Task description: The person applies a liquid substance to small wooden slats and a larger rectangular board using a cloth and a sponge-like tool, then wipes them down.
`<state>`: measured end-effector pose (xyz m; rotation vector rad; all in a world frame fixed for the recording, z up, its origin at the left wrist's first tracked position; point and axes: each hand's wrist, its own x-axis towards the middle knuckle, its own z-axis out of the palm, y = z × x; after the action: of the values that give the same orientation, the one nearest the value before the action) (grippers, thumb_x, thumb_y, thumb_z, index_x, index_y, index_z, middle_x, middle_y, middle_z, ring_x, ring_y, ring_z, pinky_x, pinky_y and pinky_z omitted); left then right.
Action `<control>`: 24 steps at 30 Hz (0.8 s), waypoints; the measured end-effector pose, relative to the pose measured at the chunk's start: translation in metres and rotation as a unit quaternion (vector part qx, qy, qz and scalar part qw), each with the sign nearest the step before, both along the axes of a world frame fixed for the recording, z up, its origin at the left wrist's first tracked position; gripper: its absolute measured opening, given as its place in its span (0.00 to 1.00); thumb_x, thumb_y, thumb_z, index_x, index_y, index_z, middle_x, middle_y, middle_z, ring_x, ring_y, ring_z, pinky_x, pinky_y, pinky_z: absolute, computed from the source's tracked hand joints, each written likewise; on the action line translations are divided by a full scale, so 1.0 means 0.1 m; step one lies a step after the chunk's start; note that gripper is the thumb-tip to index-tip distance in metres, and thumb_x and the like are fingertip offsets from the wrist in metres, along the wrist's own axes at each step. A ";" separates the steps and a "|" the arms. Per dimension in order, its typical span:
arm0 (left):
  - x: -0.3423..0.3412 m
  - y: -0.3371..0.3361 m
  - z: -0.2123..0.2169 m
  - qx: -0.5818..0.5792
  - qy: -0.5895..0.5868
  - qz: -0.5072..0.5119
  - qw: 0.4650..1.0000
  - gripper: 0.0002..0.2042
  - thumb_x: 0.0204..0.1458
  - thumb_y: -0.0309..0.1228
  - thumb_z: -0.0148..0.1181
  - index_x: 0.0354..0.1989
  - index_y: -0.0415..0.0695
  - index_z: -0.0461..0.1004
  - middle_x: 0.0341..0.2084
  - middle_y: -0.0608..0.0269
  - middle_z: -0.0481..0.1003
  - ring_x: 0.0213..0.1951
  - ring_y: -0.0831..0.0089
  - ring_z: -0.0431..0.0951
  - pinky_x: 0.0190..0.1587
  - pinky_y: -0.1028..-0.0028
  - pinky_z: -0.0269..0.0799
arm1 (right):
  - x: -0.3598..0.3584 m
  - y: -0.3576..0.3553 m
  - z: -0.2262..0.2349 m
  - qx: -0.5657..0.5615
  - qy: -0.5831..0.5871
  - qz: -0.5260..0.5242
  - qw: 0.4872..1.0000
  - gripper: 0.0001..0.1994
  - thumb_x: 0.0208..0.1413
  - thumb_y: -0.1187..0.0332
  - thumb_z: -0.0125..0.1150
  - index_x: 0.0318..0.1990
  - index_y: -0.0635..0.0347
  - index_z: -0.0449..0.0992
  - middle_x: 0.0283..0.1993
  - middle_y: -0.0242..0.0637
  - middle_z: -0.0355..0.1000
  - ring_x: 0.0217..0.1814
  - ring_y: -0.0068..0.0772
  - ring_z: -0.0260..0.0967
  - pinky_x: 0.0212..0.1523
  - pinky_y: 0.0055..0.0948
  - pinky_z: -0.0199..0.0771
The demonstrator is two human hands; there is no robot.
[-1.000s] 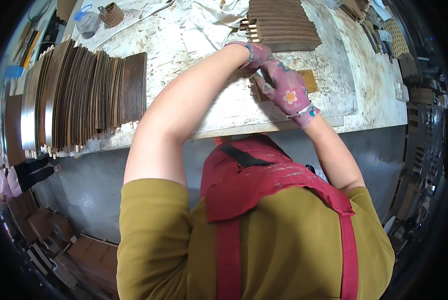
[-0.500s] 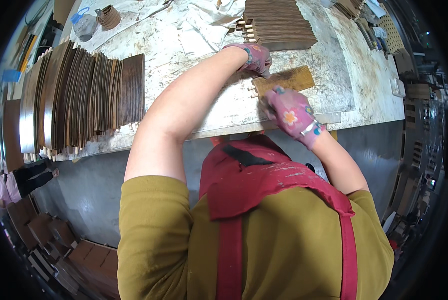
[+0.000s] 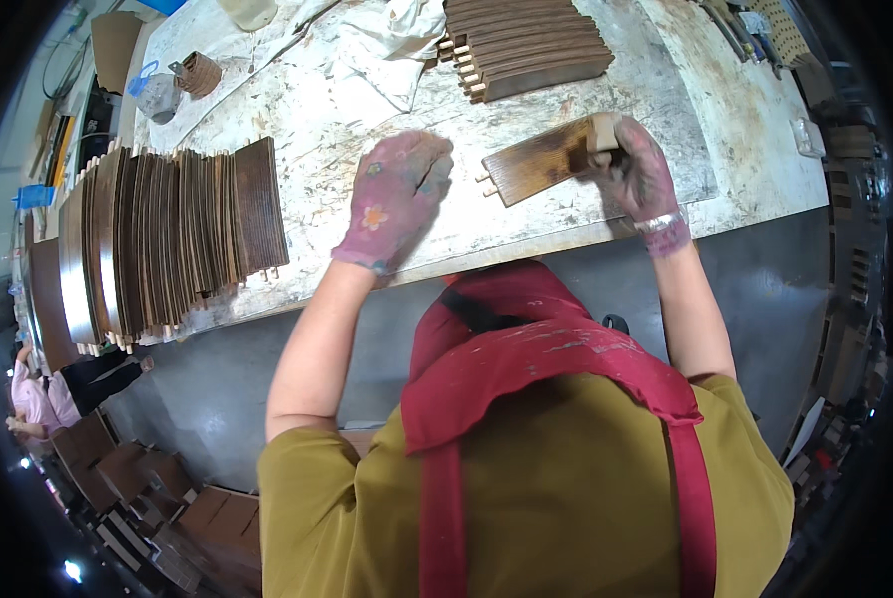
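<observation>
A brown wooden slat (image 3: 536,167) with stained grain and short pale dowels at its left end lies on the worktable (image 3: 486,234). My right hand (image 3: 644,179), in a pink flowered glove, closes around a small beige block (image 3: 603,133) at the slat's right end. The slat is darker there; the block's lower side is hidden. Left of the slat, apart from it, my left hand (image 3: 396,199) hovers over or rests on the table, palm down, in a matching soiled glove. Its fingers are loosely bent, with nothing visible in them.
A stack of dark slats (image 3: 531,50) lies beyond the slat, beside a crumpled white cloth (image 3: 386,60). A long row of upright slats (image 3: 177,234) stands at left. Behind it are a clear jug (image 3: 157,97) and a brown ribbed container (image 3: 199,75). Another person (image 3: 42,399) is far left.
My left hand has come off the slat and moved left. My right hand has moved to the slat's right end, where the beige block now shows. The view has shifted slightly.
</observation>
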<state>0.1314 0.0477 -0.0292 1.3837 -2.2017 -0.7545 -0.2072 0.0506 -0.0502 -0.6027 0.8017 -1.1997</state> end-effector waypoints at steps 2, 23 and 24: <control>-0.16 -0.14 -0.05 -0.098 -0.056 0.078 0.991 0.23 0.61 0.44 0.52 0.62 0.47 0.68 0.60 0.44 0.65 0.66 0.51 0.59 0.69 0.59 0.51 | 0.08 -0.01 -0.18 -0.052 -0.028 0.001 0.998 0.16 0.62 0.68 0.59 0.55 0.66 0.70 0.45 0.40 0.73 0.39 0.25 0.74 0.42 0.23 0.79; -0.75 0.07 0.40 0.048 -0.010 0.201 0.978 0.18 0.59 0.37 0.58 0.55 0.43 0.73 0.45 0.50 0.77 0.54 0.60 0.74 0.58 0.58 0.67 | 0.26 -0.09 -0.48 0.011 -0.237 -0.025 0.971 0.17 0.64 0.62 0.55 0.53 0.67 0.72 0.44 0.42 0.76 0.43 0.36 0.76 0.56 0.43 0.75; -0.95 0.06 0.12 -0.032 0.013 0.097 0.995 0.18 0.58 0.38 0.59 0.54 0.45 0.74 0.51 0.55 0.75 0.57 0.59 0.71 0.58 0.57 0.66 | 0.26 -0.09 -0.52 0.001 -0.277 -0.012 0.961 0.17 0.64 0.63 0.55 0.53 0.66 0.72 0.45 0.42 0.76 0.44 0.36 0.76 0.58 0.45 0.75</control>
<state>0.0369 0.0534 -0.0169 1.5201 -2.0174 -0.6238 -0.1814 0.0417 -0.1026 -0.2288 0.3337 -1.3046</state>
